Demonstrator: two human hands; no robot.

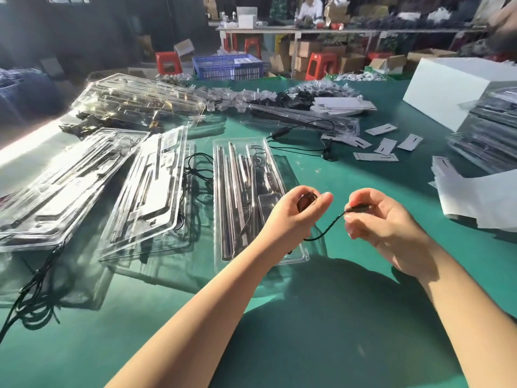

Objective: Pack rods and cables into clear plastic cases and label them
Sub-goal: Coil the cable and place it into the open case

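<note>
Far left edge of the table point(167, 317), you've got a stack of cases point(64, 186) with rods inside, black cords point(33, 292) trailing off toward the near edge. Next over, a second case point(151, 189) holds rods plus some wire spilling out its right side. The middle tray point(246, 197) sits open, rods point(228, 203) lined up along its left half, cable bits on the right. Your left hand point(291, 217) is clenched round a small dark disc point(306, 201) right over that tray. Your right hand point(383, 222) pinches the cable point(326, 228) by its plug; the cord droops between both hands. Labels point(389, 145) lie scattered toward the far right, near the white box point(453, 88).
</note>
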